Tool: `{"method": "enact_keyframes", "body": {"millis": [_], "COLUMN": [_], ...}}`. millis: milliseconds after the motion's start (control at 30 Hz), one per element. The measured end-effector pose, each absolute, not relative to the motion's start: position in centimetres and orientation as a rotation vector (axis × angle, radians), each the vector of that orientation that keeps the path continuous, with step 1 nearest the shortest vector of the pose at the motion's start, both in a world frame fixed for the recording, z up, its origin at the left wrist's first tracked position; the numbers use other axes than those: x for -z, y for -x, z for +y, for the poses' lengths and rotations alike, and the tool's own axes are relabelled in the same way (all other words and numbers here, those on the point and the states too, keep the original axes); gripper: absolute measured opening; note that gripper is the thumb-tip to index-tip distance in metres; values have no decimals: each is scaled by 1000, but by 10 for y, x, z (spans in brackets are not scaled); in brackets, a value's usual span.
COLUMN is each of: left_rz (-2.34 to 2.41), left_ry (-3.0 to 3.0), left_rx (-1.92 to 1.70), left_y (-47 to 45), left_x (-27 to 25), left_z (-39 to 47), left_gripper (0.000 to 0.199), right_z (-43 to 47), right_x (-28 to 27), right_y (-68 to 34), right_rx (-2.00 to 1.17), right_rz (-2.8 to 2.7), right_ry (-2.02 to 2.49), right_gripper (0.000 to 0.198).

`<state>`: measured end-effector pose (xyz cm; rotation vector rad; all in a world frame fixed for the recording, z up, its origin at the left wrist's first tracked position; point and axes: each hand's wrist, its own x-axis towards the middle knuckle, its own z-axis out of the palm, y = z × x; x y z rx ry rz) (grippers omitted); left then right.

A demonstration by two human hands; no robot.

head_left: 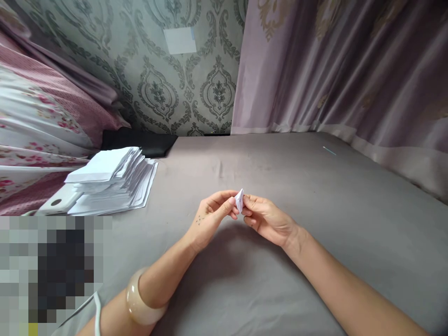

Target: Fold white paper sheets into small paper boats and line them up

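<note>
A small folded white paper piece (239, 201), pointed at its top, is held up between my two hands over the grey cloth. My left hand (214, 215) pinches its left side between thumb and fingers; a pale bangle (140, 298) circles that forearm. From the other side, my right hand (268, 217) grips the paper's right edge with thumb and fingertips. Both hands are closed on the same piece, close together near the middle of the view. The fingers hide part of the paper's folds.
At the left lies an uneven stack of white paper sheets (112, 177), with a white power strip-like object (61, 200) beside it. A black folded item (140, 141) lies behind. A thin bluish stick (329, 150) rests at the far right. Curtains (315, 70) and a patterned wall (189, 84) border the grey surface (315, 186).
</note>
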<state>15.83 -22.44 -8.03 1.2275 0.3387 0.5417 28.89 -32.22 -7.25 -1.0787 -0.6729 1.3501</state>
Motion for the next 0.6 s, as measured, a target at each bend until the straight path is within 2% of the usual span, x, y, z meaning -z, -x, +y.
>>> {"method": "enact_keyframes", "body": {"millis": [300,467,600], "left_rz": [352,281,337], "left_ry": [-1228,-1105,-986], "left_rx": [-541,-414,-333], "left_y": [-159,-158,-160], "left_x": [81,78,80], "left_z": [-224,-223,-222], "left_gripper": [29,29,21], "right_z": [-324,-325,-325], "right_x": [71,72,75], "right_y": [-291,-299,-305], "right_rx": [-1416,-1531,-1619], "right_rz": [-662,-700,-660], "right_ry": [995,1011,1012], "right_gripper": [22,23,22]}}
